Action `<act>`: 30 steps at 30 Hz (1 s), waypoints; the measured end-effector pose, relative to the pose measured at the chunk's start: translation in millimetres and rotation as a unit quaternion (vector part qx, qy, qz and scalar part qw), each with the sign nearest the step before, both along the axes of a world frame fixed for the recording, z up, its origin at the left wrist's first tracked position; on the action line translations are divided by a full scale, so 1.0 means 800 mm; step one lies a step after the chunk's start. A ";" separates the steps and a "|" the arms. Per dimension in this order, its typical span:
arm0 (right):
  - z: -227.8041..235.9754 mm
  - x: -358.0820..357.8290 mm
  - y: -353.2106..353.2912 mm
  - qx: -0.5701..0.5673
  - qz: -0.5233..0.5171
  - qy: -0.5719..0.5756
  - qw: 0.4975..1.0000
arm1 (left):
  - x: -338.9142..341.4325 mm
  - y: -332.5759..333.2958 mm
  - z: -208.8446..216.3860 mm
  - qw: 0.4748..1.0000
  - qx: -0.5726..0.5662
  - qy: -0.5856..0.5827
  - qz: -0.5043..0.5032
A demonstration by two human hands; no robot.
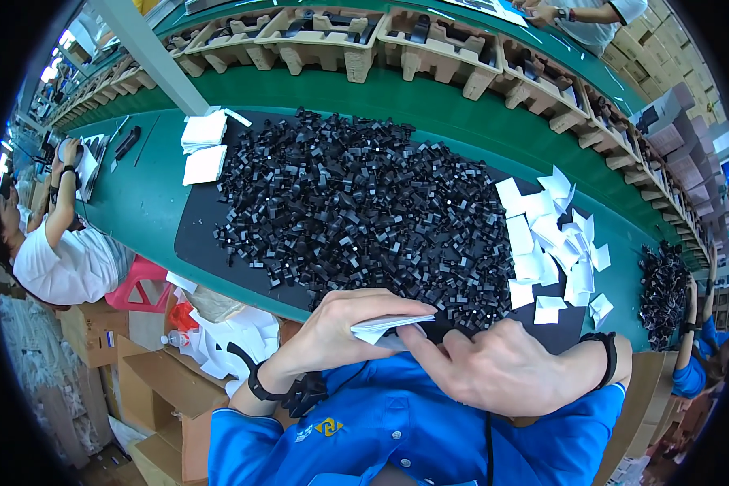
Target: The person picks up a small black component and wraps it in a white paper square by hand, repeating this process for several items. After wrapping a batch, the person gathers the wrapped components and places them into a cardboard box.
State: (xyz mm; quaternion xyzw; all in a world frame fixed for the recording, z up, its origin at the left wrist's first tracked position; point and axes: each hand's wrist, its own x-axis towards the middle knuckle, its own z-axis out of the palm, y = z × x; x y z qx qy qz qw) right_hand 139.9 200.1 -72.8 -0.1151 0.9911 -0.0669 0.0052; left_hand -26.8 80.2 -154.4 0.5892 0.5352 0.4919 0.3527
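Note:
My left hand (328,332) grips a small stack of white folded paper slips (382,326), fingers along its top side. Close against the stack's right end is my right hand (498,364), fingers curled, its thumb and fingertips at the lower slips. Just beyond both hands lies a wide heap of small black plastic parts (364,211) on a black mat (198,235). More white slips (547,235) lie scattered at the heap's right side. Two neat stacks of white slips (205,146) sit at its far left.
Moulded pulp trays (320,40) holding black items line the green conveyor (275,93) beyond the bench. A grey post (154,57) rises at the far left. Co-workers sit left and right, near a pink stool (142,285). Cardboard boxes (158,381) stand lower left; another black heap (662,296) lies right.

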 end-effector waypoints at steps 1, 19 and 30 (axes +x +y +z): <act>0.000 -0.002 -0.001 0.007 0.004 -0.005 1.000 | 0.000 0.000 -0.001 1.000 0.012 -0.002 0.003; -0.008 -0.031 0.039 -0.158 -0.075 -0.071 0.982 | 0.001 0.007 -0.001 0.982 0.085 0.063 0.157; -0.072 0.000 0.044 -0.399 -0.097 0.228 0.883 | 0.025 0.002 0.008 0.956 0.054 -0.263 0.119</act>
